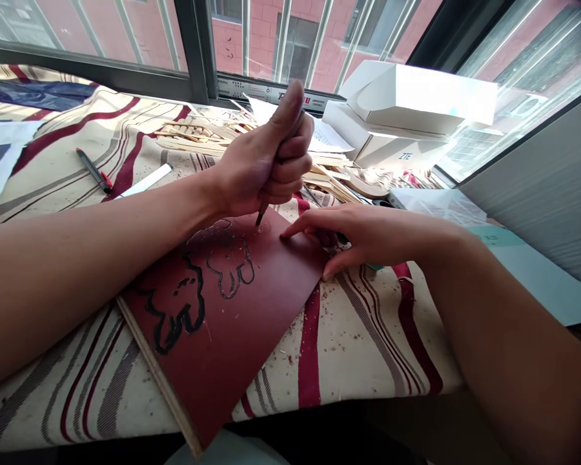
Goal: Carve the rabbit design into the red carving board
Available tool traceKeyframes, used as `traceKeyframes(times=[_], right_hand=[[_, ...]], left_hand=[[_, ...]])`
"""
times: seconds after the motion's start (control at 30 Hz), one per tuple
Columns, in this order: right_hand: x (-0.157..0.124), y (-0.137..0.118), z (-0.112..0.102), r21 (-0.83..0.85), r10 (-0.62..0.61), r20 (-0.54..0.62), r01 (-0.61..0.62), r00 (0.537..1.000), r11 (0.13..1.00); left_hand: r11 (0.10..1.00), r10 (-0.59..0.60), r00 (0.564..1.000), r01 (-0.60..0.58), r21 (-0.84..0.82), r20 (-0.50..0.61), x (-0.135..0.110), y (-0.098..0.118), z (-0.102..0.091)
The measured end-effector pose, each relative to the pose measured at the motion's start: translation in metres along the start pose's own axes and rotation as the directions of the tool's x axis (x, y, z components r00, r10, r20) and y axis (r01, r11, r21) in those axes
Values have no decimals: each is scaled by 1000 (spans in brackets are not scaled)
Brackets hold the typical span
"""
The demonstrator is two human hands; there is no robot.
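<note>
My left hand is shut in a fist around a carving tool, with its narrow dark tip pressed into a dark red lino-type board. The board has a pale wooden edge along its lower left. Black outlines of cartoon figures are drawn on its surface, and the tool tip sits in a faint round outline near the top corner. My right hand lies with its fingers spread, fingertips on the board's right corner. A small dark object shows beneath that palm, too hidden to name.
A striped cloth covers the bench and carries scattered shavings. A pen, a white strip, a pile of wooden sticks, white boxes and papers lie beyond the hands. A window runs along the far side.
</note>
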State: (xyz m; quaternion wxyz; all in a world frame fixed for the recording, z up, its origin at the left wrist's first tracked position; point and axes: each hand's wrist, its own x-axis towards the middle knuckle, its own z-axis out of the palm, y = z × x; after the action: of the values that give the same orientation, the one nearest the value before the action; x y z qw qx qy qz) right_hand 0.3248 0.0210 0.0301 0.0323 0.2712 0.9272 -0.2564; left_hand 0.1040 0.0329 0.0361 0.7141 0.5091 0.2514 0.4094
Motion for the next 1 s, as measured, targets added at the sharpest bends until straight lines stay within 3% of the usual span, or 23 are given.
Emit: traceKeyframes(times=[0.07, 0.17, 0.27, 0.37, 0.47, 0.53, 0.57, 0.63, 0.7, 0.8, 0.9, 1.0], right_hand=[[0, 0, 0, -2, 5, 0, -5, 1000, 1000], [0, 0, 1, 4, -6, -1, 6, 1000, 1000], [0, 0, 1, 5, -7, 5, 7, 1000, 1000], [0, -1, 0, 9, -14, 15, 14, 1000, 1000], [0, 0, 0, 2, -16, 23, 16, 1000, 1000], [0, 0, 0, 1, -7, 24, 7, 1000, 1000], [0, 0, 0, 4, -4, 24, 4, 1000, 1000], [-1, -1, 0, 11, -4, 20, 3, 1000, 1000], [-1, -1, 0, 10, -5, 16, 4, 1000, 1000], [0, -1, 2, -8, -2, 3, 2, 1000, 1000], [0, 3, 4, -17, -13, -30, 13, 999, 1000], [-2, 5, 3, -9, -17, -22, 17, 1000, 1000]], left_hand=[[998, -53, 998, 54, -24, 17, 1, 2, -3], [999, -27, 1000, 27, 30, -10, 2, 0, 3], [986, 111, 977, -85, 140, -184, 0, -8, 15], [952, 304, 860, -257, 168, -410, -1, -19, 23], [894, 446, 767, -406, 188, -462, -1, -26, 24], [895, 446, 795, -401, 196, -411, -1, -24, 21], [916, 400, 841, -358, 179, -364, -2, -21, 18], [972, 226, 945, -205, 113, -234, -4, -12, 12], [996, 83, 992, -79, 45, -100, -6, -7, 7], [997, -30, 998, 33, -69, 48, -8, -6, 7], [983, -109, 986, 126, -136, 124, -8, -5, 16], [987, 29, 993, -11, -158, 111, -8, 11, 17]])
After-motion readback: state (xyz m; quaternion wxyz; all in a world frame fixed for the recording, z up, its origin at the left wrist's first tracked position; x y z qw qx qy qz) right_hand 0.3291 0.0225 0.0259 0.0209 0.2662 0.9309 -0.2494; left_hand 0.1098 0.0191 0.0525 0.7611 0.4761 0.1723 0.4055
